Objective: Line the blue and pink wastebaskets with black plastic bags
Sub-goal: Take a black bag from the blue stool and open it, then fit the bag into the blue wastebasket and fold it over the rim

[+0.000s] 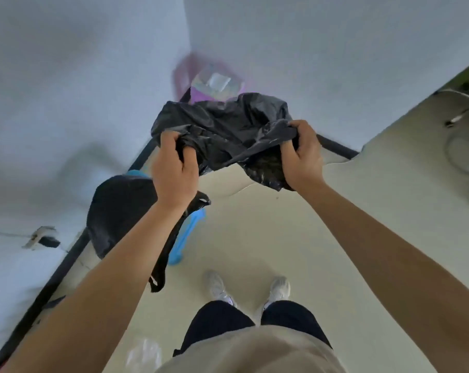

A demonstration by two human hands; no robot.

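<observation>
**Black bag held open between your hands, pink basket beyond**

The pink wastebasket [185, 76] stood past your hands in the corner of the walls, blurred; something pale and shiny sat in it, though you could not tell what. The blue wastebasket [186, 235] stood on the floor [281, 238] below your left forearm, already dressed with a black liner [120, 208] that covered its mouth and hung down its side, only strips of blue showing.

Your left hand [174, 168] was closed on one edge of the black plastic bag [225, 127], fingers curled into a bunched fold. Your right hand [300, 154] was clamped on the opposite edge, thumb on top. The two hands were apart, with the bag stretched between them in the air, above the floor and just short of the pink basket.

The bag looked thin, glossy and heavily creased, billowed upward in the middle, with a crumpled tail hanging under your right hand. Your white shoes [279, 289] stood on the floor beneath your arms.
</observation>
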